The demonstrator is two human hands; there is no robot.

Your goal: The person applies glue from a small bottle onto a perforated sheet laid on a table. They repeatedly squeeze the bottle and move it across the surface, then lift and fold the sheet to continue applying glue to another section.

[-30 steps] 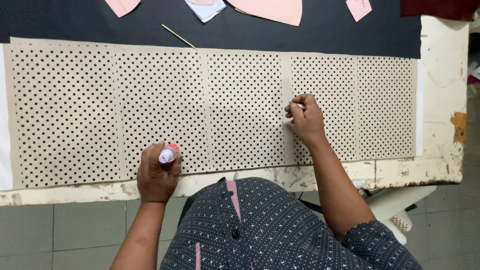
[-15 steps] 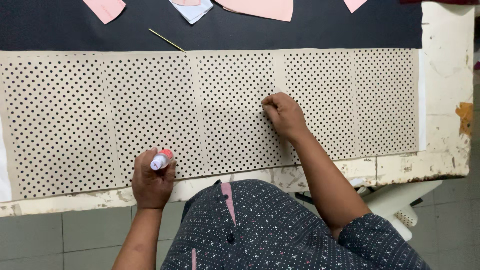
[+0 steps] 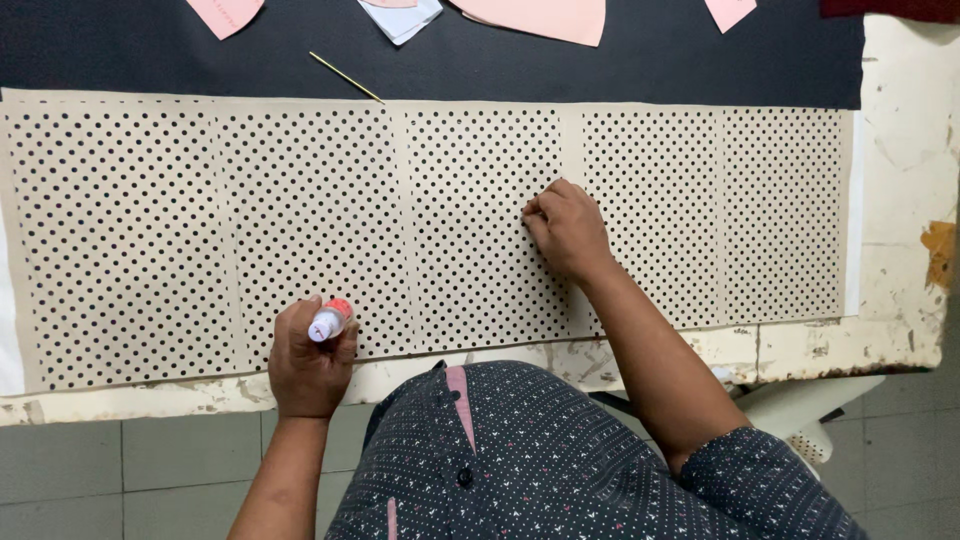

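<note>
Head view, looking straight down over a worktable.

Left hand (image 3: 308, 358): at the near edge of the table, fist closed around a small tube-shaped bottle with a white tip and a red-orange band (image 3: 328, 321). The bottle stands roughly upright in the fist, tip pointing up toward the camera. The hand rests at the lower border of the sheet, partly on it, partly over the table edge.

Right hand (image 3: 566, 228): further in and to the right, knuckles up, fingers curled and pressed down on the long beige perforated sheet with rows of dark round holes (image 3: 150, 240). Fingertips bunched toward the left side of the hand. Whether anything small is pinched between them, cannot tell; they are tucked under.

The sheet lies flat across almost the whole width of the table, marked off by plain vertical strips into 5 dotted panels. The right hand sits on the plain strip between the 3rd and 4th panels from the left. The left hand is below the 2nd panel.

Beyond the sheet: a dark navy cloth (image 3: 640, 60) along the far side, its near edge touching or tucked under the sheet's top border. On the cloth, a thin yellow stick (image 3: 345, 76) lying at a slant, its lower end just at the sheet's edge. Several pale pink cut pieces (image 3: 545, 15) and 1 pale blue-white piece (image 3: 405, 18) along the top.

Worn white tabletop (image 3: 900, 190), paint chipped, shows at right and along the near edge.
</note>
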